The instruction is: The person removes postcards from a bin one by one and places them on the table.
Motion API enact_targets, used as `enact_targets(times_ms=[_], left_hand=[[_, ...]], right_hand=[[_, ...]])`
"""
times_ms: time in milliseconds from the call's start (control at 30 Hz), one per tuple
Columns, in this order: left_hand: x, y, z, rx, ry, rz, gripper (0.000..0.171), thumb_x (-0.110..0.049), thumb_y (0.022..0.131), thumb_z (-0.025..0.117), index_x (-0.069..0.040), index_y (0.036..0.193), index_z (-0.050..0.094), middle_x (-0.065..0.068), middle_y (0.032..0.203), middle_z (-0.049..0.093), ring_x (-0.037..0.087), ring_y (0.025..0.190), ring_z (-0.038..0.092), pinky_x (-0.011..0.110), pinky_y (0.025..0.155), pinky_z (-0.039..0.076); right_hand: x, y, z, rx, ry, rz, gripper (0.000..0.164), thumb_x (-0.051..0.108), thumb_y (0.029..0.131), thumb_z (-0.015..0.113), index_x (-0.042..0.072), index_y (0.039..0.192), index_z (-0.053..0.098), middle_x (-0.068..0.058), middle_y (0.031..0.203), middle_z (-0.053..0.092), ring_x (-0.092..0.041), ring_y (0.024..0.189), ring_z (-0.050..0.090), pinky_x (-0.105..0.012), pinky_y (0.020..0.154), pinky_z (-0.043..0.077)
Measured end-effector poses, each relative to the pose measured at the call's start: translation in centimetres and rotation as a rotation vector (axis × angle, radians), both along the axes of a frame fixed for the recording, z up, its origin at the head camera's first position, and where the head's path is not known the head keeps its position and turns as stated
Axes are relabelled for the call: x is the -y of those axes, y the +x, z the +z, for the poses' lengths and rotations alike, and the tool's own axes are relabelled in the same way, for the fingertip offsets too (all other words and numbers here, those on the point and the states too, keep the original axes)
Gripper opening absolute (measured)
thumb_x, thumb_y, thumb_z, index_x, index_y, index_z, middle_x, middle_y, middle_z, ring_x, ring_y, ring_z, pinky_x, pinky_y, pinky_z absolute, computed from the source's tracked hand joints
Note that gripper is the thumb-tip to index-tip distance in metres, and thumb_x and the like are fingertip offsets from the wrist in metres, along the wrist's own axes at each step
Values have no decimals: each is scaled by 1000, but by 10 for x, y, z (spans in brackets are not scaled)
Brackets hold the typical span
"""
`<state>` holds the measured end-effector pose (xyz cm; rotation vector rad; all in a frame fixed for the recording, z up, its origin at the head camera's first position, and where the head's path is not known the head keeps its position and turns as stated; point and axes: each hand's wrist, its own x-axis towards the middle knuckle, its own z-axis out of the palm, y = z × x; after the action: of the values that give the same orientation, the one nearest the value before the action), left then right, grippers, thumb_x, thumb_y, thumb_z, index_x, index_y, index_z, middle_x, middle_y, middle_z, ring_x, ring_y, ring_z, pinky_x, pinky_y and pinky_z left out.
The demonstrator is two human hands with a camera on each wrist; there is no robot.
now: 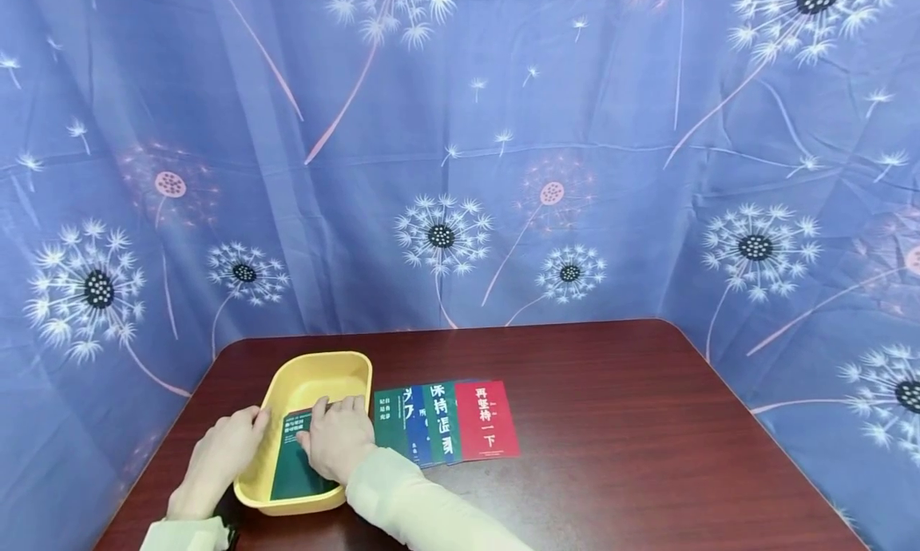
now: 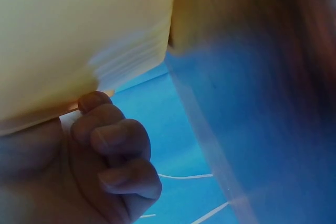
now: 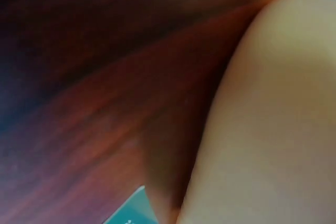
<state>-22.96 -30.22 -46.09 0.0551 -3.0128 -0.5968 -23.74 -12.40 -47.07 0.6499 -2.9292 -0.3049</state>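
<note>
On the left of the table stands a yellow plastic basin (image 1: 316, 367). My left hand (image 1: 223, 455) grips its left rim, and the left wrist view shows the curled fingers (image 2: 126, 137) below the basin's wall. A dark green card (image 1: 291, 471) with white print lies inside the basin. Over its right part rests my right hand (image 1: 338, 439), thumb and forefinger on the card's upper face; the other fingertips are hidden. To the basin's right, a row of overlapping cards lies on the table: a green card (image 1: 390, 411), blue cards (image 1: 420, 435) and a red card (image 1: 496, 423).
The dark red-brown wooden table (image 1: 611, 439) extends to the right of the cards. A blue curtain (image 1: 503, 120) with dandelion prints hangs behind it and along both sides. In the right wrist view, the basin's outer wall (image 3: 273, 119) fills the right side.
</note>
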Motion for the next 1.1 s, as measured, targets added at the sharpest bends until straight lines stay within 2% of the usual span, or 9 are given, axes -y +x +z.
enact_targets(times_ms=[100,200,333,600,733,867,967,1100], left_hand=[[-1,-1,0,10,-1,3,47,-33,105,35,4,116,62,28,99,64,47,84,61,58,63,45],[-2,-1,-1,20,2,3,47,-34,105,34,3,116,62,28,99,64,47,85,62,58,63,45],[-3,-3,-1,21,1,0,48,-34,105,33,3,116,62,28,99,64,46,84,62,57,62,45],[-3,-3,2,29,-4,2,47,-33,105,34,3,116,62,28,100,64,45,85,62,57,63,45],[-2,-4,4,14,-3,0,47,-36,105,32,-1,108,64,26,96,64,45,82,62,57,61,44],[-2,-4,2,20,2,1,47,-36,106,31,-2,105,64,24,93,64,43,81,62,56,60,44],[-2,-2,-1,12,-1,-1,46,-34,105,33,0,109,63,27,96,64,47,83,62,58,61,44],[-2,-1,-1,-7,-6,-7,43,-32,105,35,0,110,63,29,98,64,49,84,61,59,62,44]], right_hand=[[5,0,-3,51,89,-76,78,77,91,23,29,152,30,3,134,57,-18,127,47,-38,109,24],[8,0,-5,101,198,-113,89,88,80,19,39,155,16,7,140,50,-12,133,41,-40,112,18],[8,0,-4,81,242,-106,95,92,74,23,42,154,16,9,138,52,-9,130,43,-42,109,21],[4,-1,0,60,89,-77,96,84,74,49,32,152,28,8,125,61,-7,116,53,-37,103,28],[1,-2,3,33,-24,-69,105,78,71,61,26,154,23,7,118,63,-6,109,54,-34,102,30],[0,-2,4,55,-116,-70,110,70,72,69,21,156,18,8,110,65,-5,102,58,-32,101,31],[-1,-2,4,74,-174,-72,106,62,76,73,17,156,20,10,94,68,-4,86,61,-31,97,32],[-4,-3,5,58,-227,-75,87,52,82,74,13,150,34,11,85,68,-4,76,62,-31,93,34]])
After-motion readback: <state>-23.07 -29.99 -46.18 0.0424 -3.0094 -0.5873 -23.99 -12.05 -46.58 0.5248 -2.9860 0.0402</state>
